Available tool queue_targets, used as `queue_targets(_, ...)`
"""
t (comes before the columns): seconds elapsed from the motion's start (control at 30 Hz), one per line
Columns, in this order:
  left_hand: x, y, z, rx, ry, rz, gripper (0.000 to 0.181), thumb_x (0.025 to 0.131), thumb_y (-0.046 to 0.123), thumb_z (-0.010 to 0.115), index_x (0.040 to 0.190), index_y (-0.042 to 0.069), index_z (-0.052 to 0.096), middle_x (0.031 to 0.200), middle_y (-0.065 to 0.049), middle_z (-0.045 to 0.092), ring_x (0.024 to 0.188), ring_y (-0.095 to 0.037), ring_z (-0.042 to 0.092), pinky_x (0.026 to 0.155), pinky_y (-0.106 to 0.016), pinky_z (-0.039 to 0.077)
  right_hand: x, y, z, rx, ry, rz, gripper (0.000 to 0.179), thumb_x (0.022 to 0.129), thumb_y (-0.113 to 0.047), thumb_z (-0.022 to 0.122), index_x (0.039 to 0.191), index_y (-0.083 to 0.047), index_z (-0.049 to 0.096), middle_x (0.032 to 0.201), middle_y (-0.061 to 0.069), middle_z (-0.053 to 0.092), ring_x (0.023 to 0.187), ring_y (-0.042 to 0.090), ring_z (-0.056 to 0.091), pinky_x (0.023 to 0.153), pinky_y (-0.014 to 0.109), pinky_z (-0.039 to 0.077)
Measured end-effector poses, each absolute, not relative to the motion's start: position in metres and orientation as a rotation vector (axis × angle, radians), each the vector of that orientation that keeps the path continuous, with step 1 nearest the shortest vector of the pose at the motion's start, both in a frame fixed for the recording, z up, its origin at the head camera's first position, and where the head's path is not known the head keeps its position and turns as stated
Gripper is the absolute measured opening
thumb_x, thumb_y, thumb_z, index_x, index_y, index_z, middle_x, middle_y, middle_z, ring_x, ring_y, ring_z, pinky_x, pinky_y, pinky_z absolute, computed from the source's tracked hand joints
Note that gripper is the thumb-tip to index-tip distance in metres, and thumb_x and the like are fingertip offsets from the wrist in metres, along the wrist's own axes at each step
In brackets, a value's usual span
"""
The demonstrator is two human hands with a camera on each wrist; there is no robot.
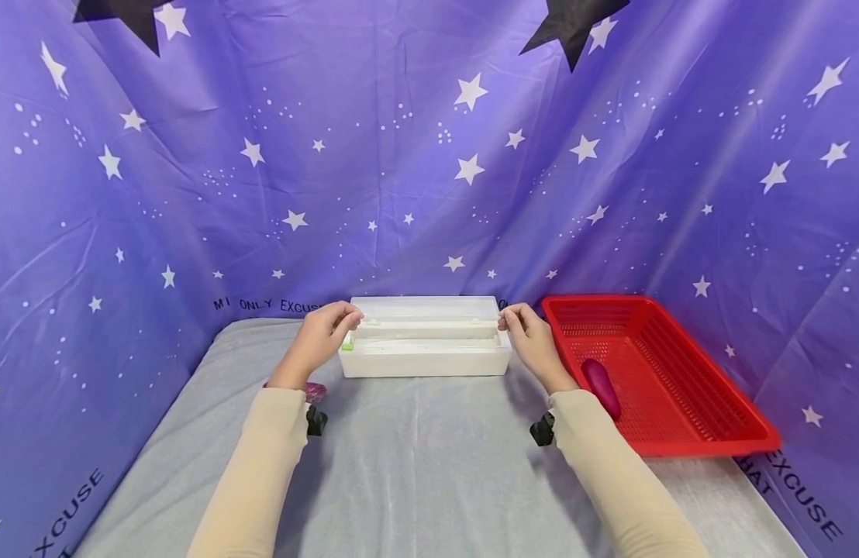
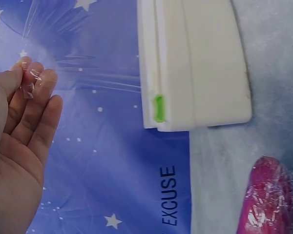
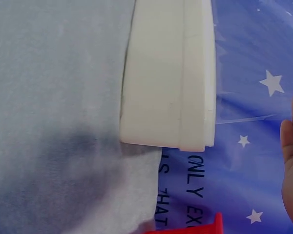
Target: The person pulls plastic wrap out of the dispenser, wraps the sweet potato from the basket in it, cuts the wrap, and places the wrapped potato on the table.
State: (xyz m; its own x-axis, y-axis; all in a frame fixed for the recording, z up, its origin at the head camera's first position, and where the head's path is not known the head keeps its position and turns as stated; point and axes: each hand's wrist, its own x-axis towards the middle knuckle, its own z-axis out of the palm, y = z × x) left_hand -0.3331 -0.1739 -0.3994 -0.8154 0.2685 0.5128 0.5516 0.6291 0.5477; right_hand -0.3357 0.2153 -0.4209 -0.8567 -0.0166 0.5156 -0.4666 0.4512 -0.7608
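Note:
A long white cling film dispenser box [image 1: 426,364] sits at the table's far side with its lid [image 1: 422,308] raised. A small green piece [image 2: 158,108] shows at its left end. Clear cling film [image 2: 28,90] is pinched between thumb and fingertips of my left hand [image 1: 316,342], and stretches tautly from there towards the box. At the box's right end, my right hand [image 1: 537,347] pinches the film's other corner, with thumb and forefinger together in the head view. In the right wrist view only part of that hand shows at the edge, film running to it.
A red plastic basket [image 1: 695,449] stands on the right, holding a purple elongated vegetable [image 1: 601,387]. Beside my left wrist lies a magenta thing [image 2: 271,204] wrapped in shiny film. Grey cloth [image 1: 415,465] covers the table; a starry purple curtain [image 1: 401,155] hangs close behind the box.

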Motion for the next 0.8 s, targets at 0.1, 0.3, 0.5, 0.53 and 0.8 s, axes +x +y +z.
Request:
queue_targets(0.1, -0.332, -0.174, -0.394, -0.664, -2.446, -1.015, 0.020, 0.105, 0.024, 0.056, 0.104, 0.009, 0.069, 0.090, -0.002, 0.066, 0.080, -0.017, 0.060, 0.075, -0.037, 0.052, -0.332, 0.214, -0.414, 0.432, -2.230, 1.418, 0.020, 0.106, -0.013, 0.052, 0.105, 0.004, 0.063, 0.091, 0.017, 0.068, 0.088, 0.024, 0.068, 0.081, 0.017, 0.051)
queue_targets(0.3, -0.327, -0.174, -0.385, -0.664, -2.428, -1.025, 0.022, 0.105, 0.025, 0.055, 0.105, 0.009, 0.070, 0.091, -0.002, 0.065, 0.082, -0.017, 0.060, 0.076, -0.037, 0.052, -0.309, 0.203, -0.384, 0.474, -2.181, 1.431, 0.018, 0.103, -0.001, 0.053, 0.103, 0.015, 0.062, 0.090, 0.027, 0.067, 0.085, 0.037, 0.064, 0.076, 0.016, 0.051)
queue_targets(0.5, -0.325, -0.173, -0.378, -0.674, -2.410, -1.006, 0.021, 0.105, 0.024, 0.056, 0.106, 0.008, 0.070, 0.092, -0.002, 0.066, 0.082, -0.017, 0.060, 0.076, -0.038, 0.052, -0.305, 0.204, -0.376, 0.478, -2.173, 1.440, 0.020, 0.103, -0.003, 0.053, 0.105, 0.014, 0.062, 0.092, 0.029, 0.067, 0.088, 0.045, 0.065, 0.081, 0.033, 0.057)
queue_targets(0.53, -0.324, -0.173, -0.377, -0.680, -2.407, -1.003, 0.021, 0.105, 0.024, 0.056, 0.106, 0.009, 0.070, 0.092, -0.002, 0.066, 0.082, -0.017, 0.060, 0.075, -0.038, 0.052, -0.305, 0.204, -0.374, 0.475, -2.173, 1.436, 0.020, 0.104, -0.004, 0.053, 0.105, 0.014, 0.062, 0.092, 0.029, 0.067, 0.088, 0.046, 0.065, 0.081, 0.034, 0.057)
queue_targets(0.8, -0.317, -0.175, -0.363, -0.708, -2.371, -0.971, 0.023, 0.105, 0.027, 0.054, 0.109, 0.010, 0.070, 0.092, -0.001, 0.065, 0.078, -0.015, 0.058, 0.071, -0.036, 0.050, -0.298, 0.202, -0.361, 0.456, -2.121, 1.418, 0.021, 0.103, -0.005, 0.054, 0.105, 0.014, 0.062, 0.089, 0.028, 0.067, 0.082, 0.031, 0.067, 0.076, 0.024, 0.056)
